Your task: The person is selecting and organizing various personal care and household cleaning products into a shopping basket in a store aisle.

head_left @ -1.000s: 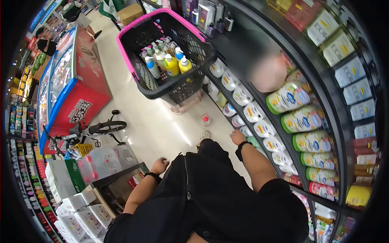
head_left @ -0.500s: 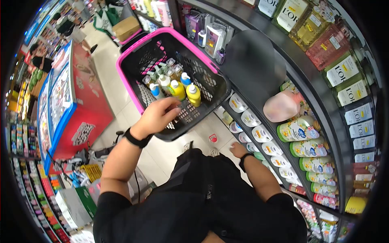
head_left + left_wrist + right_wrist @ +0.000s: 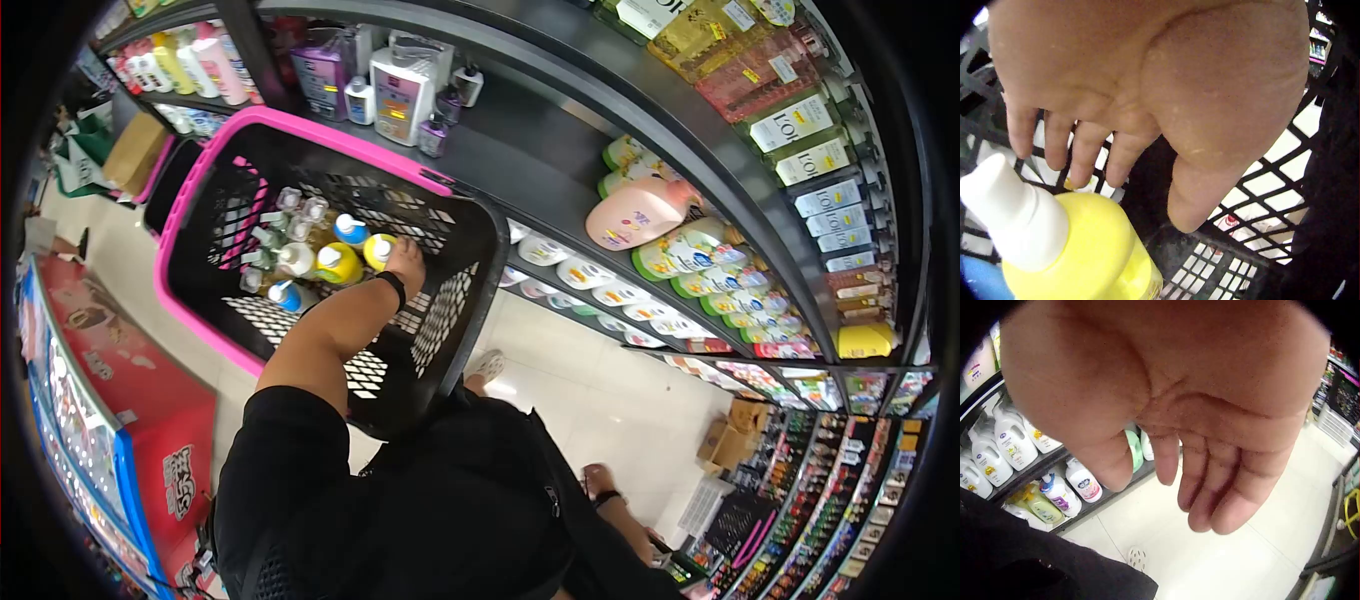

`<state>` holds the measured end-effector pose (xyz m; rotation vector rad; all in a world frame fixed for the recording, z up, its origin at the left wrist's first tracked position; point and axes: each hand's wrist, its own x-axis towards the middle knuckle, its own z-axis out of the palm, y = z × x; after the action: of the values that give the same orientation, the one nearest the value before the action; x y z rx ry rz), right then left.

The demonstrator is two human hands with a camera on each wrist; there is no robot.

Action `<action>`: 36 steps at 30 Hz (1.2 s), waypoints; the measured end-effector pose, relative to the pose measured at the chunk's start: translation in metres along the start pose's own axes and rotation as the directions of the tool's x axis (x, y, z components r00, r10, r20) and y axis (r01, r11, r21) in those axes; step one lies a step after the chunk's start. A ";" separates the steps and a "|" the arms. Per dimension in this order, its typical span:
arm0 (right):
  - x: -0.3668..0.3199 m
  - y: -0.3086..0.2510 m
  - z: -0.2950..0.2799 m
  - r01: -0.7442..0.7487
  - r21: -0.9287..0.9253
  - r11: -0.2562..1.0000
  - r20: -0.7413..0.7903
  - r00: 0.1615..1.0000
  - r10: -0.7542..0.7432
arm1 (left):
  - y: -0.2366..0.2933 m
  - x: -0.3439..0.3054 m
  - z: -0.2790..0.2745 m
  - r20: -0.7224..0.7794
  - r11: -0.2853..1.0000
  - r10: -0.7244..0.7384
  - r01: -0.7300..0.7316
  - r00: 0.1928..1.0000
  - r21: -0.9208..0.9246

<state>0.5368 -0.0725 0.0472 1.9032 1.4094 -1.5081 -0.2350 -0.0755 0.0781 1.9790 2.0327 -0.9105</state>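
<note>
A black shopping basket (image 3: pixel 492 265) with a pink rim stands in front of the person. Inside, my left hand (image 3: pixel 405 268) reaches down beside a yellow pump bottle (image 3: pixel 379 248) with a white top. In the left wrist view its fingers extend downward and the palm is bare, the yellow bottle close in front of them. A second yellow bottle (image 3: pixel 342 266), two blue-topped bottles, a white-topped bottle (image 3: pixel 296 260) and several clear-topped ones cluster toward the basket's far side. Away from the basket, my right hand (image 3: pixel 598 482) hangs low, fingers loosely extended, holding nothing.
Shelves on the right carry a pink bottle (image 3: pixel 635 215) lying on its side, rows of white jugs (image 3: pixel 1013 440) and boxed toiletries. A red chest freezer (image 3: pixel 120 370) is at the left. Pale tiled floor (image 3: pixel 560 375) runs between, with a cardboard box (image 3: pixel 735 430) farther back.
My left hand has risen from the person's side, passed over the basket's near edge and gone down among the bottles. The head view has turned; the right hand still hangs without holding anything.
</note>
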 end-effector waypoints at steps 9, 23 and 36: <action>-0.144 -0.022 0.105 -0.163 0.198 0.966 -0.117 0.975 0.189 | 0.000 0.063 0.045 0.240 0.978 -0.207 0.195 0.948 0.073; -0.095 -0.269 0.067 0.663 0.016 0.748 -0.442 0.676 -0.589 | -0.053 -0.103 -0.092 -0.112 0.988 -0.085 0.069 0.990 -0.137; -0.309 -0.584 0.167 0.910 -0.237 -0.340 -0.046 -0.360 -0.932 | -0.082 -0.346 -0.287 -0.759 0.976 -0.216 0.166 0.614 -0.143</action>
<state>-0.0274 -0.0819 0.4291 0.0970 3.6200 -1.3985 -0.1901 -0.2157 0.5107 2.4071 2.6842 0.0740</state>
